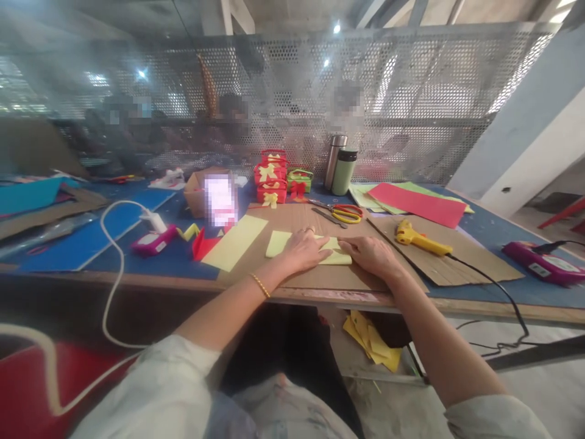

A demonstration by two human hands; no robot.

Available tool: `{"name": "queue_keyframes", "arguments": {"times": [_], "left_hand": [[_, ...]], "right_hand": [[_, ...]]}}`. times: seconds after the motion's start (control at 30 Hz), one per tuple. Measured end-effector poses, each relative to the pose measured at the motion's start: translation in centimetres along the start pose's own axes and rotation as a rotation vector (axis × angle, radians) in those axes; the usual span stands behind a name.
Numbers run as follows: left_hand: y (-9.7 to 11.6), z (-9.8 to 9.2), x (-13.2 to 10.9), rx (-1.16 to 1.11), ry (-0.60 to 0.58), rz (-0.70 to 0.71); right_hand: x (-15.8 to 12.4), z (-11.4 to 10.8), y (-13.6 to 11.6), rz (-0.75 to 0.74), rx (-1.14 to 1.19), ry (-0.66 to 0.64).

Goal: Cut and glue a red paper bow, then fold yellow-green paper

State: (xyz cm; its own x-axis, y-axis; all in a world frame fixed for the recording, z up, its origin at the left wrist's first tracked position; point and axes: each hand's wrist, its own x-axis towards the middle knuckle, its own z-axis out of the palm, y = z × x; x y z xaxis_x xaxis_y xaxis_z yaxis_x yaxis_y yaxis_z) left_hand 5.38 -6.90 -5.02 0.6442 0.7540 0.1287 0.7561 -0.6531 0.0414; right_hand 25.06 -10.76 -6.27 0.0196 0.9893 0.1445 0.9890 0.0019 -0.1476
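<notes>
My left hand (302,249) lies flat on a light yellow paper piece (277,242) that rests on a brown cardboard sheet (320,277). My right hand (372,255) presses the right end of the same paper, fingers stretched flat. A ring shows on my left hand and a gold bangle on the left wrist. Another yellow paper strip (235,242) lies to the left. Scissors with red and yellow handles (343,212) lie just beyond my hands.
A yellow glue gun (420,239) with a black cord lies on cardboard at right. Small red and green gift boxes (273,174) and two flasks (340,169) stand at the back. Red and green paper sheets (415,204) lie far right. A perforated screen backs the table, people behind it.
</notes>
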Motion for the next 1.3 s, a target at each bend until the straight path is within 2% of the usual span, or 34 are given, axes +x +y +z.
{"name": "queue_keyframes", "arguments": {"times": [0.13, 0.3, 0.53, 0.83, 0.93, 1.07, 1.2, 1.3], "left_hand": [[-0.5, -0.1, -0.3, 0.004, 0.020, -0.007], [-1.5, 0.1, -0.9, -0.071, -0.060, -0.030], [-1.9, 0.3, -1.4, -0.101, -0.148, -0.021], [-2.3, 0.6, -1.4, -0.125, -0.171, -0.011], [-2.1, 0.5, -1.6, -0.113, -0.150, -0.015], [-1.6, 0.2, -2.5, -0.048, -0.055, -0.008], [-1.9, 0.0, -4.9, 0.011, 0.010, 0.051], [-2.9, -0.2, -6.8, 0.010, -0.005, 0.021]], "right_hand": [[0.0, -0.4, 0.0, -0.001, 0.021, -0.020], [0.0, -0.3, 0.4, -0.075, 0.047, -0.008], [0.2, -0.1, 0.6, -0.084, 0.027, -0.036], [0.0, -0.1, 0.4, -0.068, 0.002, -0.013], [0.1, 0.1, 0.4, -0.067, -0.007, -0.010], [0.0, 0.1, 0.5, -0.070, -0.004, -0.023], [0.0, 0.2, 0.6, -0.080, 0.009, -0.018], [0.0, 0.2, 0.7, -0.082, 0.007, -0.013]]}}
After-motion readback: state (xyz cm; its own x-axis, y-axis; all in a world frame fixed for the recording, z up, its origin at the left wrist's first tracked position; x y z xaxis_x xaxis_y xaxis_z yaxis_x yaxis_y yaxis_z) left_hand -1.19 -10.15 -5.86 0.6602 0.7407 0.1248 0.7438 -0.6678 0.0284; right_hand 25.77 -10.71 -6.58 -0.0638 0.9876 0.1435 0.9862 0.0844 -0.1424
